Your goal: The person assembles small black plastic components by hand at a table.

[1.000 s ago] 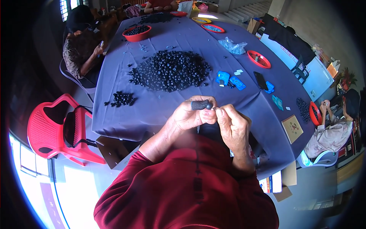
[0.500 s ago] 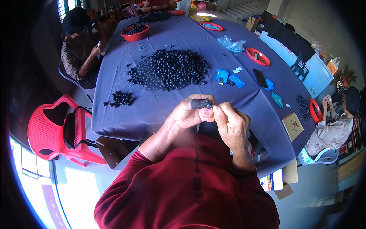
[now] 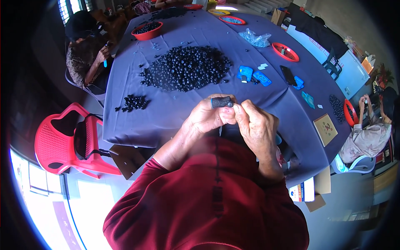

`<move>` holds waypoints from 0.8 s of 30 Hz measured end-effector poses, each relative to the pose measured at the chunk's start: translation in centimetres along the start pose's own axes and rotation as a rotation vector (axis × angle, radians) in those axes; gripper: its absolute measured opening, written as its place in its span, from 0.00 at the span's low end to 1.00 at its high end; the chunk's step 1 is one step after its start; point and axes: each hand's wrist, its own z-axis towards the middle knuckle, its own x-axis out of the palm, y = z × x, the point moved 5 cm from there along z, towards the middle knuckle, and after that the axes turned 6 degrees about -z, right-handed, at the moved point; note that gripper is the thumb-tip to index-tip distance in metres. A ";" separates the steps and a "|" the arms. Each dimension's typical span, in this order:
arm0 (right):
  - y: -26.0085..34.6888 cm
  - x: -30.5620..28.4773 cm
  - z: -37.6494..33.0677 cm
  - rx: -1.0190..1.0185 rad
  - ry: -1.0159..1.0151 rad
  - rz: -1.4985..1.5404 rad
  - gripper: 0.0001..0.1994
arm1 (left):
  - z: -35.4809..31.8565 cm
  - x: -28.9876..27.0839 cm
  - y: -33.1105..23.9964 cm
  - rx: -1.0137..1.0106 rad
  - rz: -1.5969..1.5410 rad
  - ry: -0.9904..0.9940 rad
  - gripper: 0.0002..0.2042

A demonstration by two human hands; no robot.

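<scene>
My left hand (image 3: 207,116) is closed just in front of the table edge, with a dark finger sleeve (image 3: 221,102) on its thumb. A small dark round piece (image 3: 230,104) sits at the tip of that sleeve, pinched against the curled fingers. The thumb and forefinger of my right hand (image 3: 257,125) are pressed together right beside it; whatever they hold is too small to make out. Beyond my hands lies a big heap of small black round pieces (image 3: 187,68), and a smaller cluster of black pieces (image 3: 134,103) lies to its left.
A purple-grey cloth (image 3: 137,125) covers the table. Blue plastic cases (image 3: 262,78), a phone (image 3: 287,75), a clear bag (image 3: 255,39) and a red tray (image 3: 296,59) lie on the right. A red bowl (image 3: 148,36) stands farther back. People sit left and right; a red chair (image 3: 58,143) stands left.
The view has shifted slightly. My hands stay together in nearly the same pinch around the small piece. The person at the left has moved their hands a little.
</scene>
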 end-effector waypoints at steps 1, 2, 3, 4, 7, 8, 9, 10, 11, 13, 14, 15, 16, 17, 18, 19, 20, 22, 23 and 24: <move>-0.1 0.1 0.0 0.009 0.017 -0.018 0.10 | 0.0 -0.2 0.0 -0.001 -0.005 -0.003 0.11; 0.0 0.2 -0.1 0.011 0.015 -0.016 0.10 | 0.0 -0.4 0.1 0.001 -0.009 -0.005 0.12; 0.2 0.5 -0.1 -0.004 0.020 0.002 0.10 | 0.0 -0.5 0.0 0.000 -0.008 -0.007 0.12; 0.3 0.7 -0.2 -0.020 0.026 0.020 0.10 | -0.1 -0.6 -0.2 0.030 0.015 -0.004 0.12; 0.2 0.9 -0.3 -0.007 0.042 0.016 0.09 | -0.1 -0.9 -0.4 0.056 0.040 -0.005 0.13; 0.2 0.9 -0.3 -0.003 0.038 0.008 0.09 | -0.1 -1.0 -0.4 0.052 0.043 -0.011 0.13; 0.3 0.9 -0.3 -0.006 0.039 0.008 0.09 | -0.1 -1.1 -0.5 0.054 0.043 -0.010 0.13; 0.3 0.9 -0.2 -0.006 0.023 0.022 0.09 | 0.0 -1.0 -0.5 0.050 0.031 0.016 0.13; 0.3 0.7 -0.2 -0.005 0.006 0.040 0.09 | 0.0 -0.8 -0.5 0.046 0.021 0.041 0.14; 0.2 0.5 -0.1 -0.008 -0.013 0.059 0.09 | 0.0 -0.4 -0.5 0.031 -0.013 0.060 0.14; 0.2 0.5 -0.1 -0.008 -0.032 0.074 0.09 | -0.1 -0.2 -0.5 0.013 -0.050 0.080 0.14; 0.3 0.5 -0.1 -0.010 -0.031 0.074 0.09 | -0.1 -0.2 -0.6 0.015 -0.050 0.081 0.14; 0.3 0.5 -0.1 -0.006 -0.044 0.085 0.09 | -0.1 -0.3 -0.6 -0.002 -0.060 0.080 0.14; 0.3 0.5 -0.1 -0.003 -0.056 0.097 0.09 | -0.2 -0.3 -0.5 -0.019 -0.070 0.079 0.15; 0.3 0.5 -0.1 -0.005 -0.055 0.098 0.09 | -0.2 -0.2 -0.6 -0.017 -0.070 0.078 0.15; 0.3 0.4 -0.1 0.000 -0.060 0.110 0.09 | -0.1 0.0 -0.6 -0.021 -0.059 0.081 0.15; 0.3 0.4 -0.1 0.004 -0.064 0.122 0.09 | -0.2 0.2 -0.6 -0.026 -0.048 0.083 0.15; 0.1 0.5 -0.2 0.003 -0.070 0.110 0.09 | 0.0 0.7 -1.0 -0.034 -0.040 0.164 0.15; 0.0 0.6 -0.2 0.002 -0.078 0.097 0.09 | 0.0 1.1 -1.1 -0.045 -0.032 0.247 0.15; 0.0 0.7 -0.2 0.001 -0.078 0.098 0.09 | -0.1 1.1 -1.2 -0.044 -0.031 0.247 0.15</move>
